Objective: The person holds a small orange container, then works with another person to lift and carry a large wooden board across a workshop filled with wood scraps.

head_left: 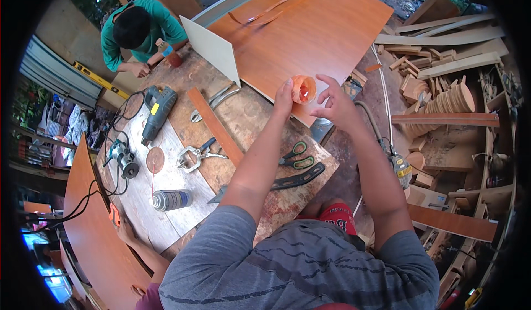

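Observation:
My left hand [284,97] grips a small orange translucent cup or jar [304,90] with glossy orange stuff inside, over the near edge of a wood-veneer panel [321,33]. My right hand [334,102] is just right of the cup, fingers apart and curved, holding nothing. A white board [210,47] stands upright along the panel's left side. Below my hands on the worktable [310,182] lie a veneer strip [213,122], green-handled scissors [298,161], a metal clamp [193,158] and a black curved tool [293,178].
A co-worker [138,33] leans on the table beside a bottle [170,55]. At left lie a heat gun [160,113], router [124,160] and spray can [171,199]. Another person's hand [124,230] holds an orange tool at lower left. Wood offcuts [442,94] pile on the right.

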Available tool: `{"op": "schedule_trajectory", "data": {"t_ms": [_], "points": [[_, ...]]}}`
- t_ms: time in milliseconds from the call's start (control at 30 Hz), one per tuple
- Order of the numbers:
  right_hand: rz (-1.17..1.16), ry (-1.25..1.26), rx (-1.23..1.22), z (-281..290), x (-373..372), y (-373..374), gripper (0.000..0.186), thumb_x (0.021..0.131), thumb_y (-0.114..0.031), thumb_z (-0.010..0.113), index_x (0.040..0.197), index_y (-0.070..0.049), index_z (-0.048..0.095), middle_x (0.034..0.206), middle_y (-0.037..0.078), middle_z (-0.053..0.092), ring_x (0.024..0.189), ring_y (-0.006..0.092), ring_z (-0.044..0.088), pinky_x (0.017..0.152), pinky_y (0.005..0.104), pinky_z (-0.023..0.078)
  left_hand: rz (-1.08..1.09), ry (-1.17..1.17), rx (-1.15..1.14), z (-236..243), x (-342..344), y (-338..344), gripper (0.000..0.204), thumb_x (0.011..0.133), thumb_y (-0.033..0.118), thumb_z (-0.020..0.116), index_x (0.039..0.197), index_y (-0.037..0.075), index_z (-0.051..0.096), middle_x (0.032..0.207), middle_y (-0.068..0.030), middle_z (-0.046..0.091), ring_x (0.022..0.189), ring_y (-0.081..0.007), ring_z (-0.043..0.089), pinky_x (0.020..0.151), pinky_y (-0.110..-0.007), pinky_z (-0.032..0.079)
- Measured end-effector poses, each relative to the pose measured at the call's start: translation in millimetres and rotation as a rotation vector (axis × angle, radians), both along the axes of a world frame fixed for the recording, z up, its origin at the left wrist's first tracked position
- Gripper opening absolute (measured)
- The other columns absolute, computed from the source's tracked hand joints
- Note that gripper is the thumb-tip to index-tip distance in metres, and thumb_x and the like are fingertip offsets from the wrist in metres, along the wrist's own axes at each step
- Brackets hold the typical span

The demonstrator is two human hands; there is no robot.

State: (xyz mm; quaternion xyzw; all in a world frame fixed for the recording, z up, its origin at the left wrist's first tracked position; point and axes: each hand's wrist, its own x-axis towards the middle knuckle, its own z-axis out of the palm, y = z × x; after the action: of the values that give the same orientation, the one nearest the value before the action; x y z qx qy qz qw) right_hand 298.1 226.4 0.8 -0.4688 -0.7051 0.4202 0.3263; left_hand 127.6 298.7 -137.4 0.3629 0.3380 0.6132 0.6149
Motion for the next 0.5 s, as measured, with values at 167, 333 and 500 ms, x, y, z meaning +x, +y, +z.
{"op": "schedule_trajectory", "data": {"t_ms": [167, 333, 500], "points": [[0.035, -0.258, 0.001, -13.7, 8.3, 1.7, 0.094, 0.066, -0.027, 0.086, 0.144, -0.015, 0.035, 0.086, 0.002, 0.057, 0.070, 0.0114, 0.054, 0.066, 0.0267, 0.046, 0.044, 0.003, -0.014, -5.0, 0.6, 4.4, 0.049, 0.101, 0.037, 0.038, 0.120, -0.003, 0.056, 0.108, -0.0109, 0.062, 0.097, -0.0166, 0.060, 0.087, -0.029, 0.048], [0.028, -0.362, -0.029, -32.9, 12.1, 1.6, 0.096, 0.065, -0.035, 0.086, 0.144, -0.016, 0.035, 0.088, 0.006, 0.059, 0.080, 0.0224, 0.060, 0.076, 0.0348, 0.048, 0.043, -0.024, -0.010, 0.0, 3.8, 2.3, 0.050, 0.101, 0.038, 0.038, 0.119, -0.005, 0.055, 0.107, -0.0115, 0.062, 0.096, -0.0163, 0.060, 0.085, -0.029, 0.049], [0.029, -0.414, -0.007, -35.7, 10.6, 2.7, 0.095, 0.065, -0.037, 0.086, 0.143, -0.015, 0.036, 0.089, 0.008, 0.060, 0.086, 0.0259, 0.062, 0.080, 0.0365, 0.048, -0.032, 0.000, 0.026, -1.0, -2.1, 4.1, 0.051, 0.103, 0.039, 0.035, 0.128, -0.003, 0.048, 0.121, -0.0136, 0.057, 0.112, -0.0198, 0.057, 0.098, -0.034, 0.045]]}}
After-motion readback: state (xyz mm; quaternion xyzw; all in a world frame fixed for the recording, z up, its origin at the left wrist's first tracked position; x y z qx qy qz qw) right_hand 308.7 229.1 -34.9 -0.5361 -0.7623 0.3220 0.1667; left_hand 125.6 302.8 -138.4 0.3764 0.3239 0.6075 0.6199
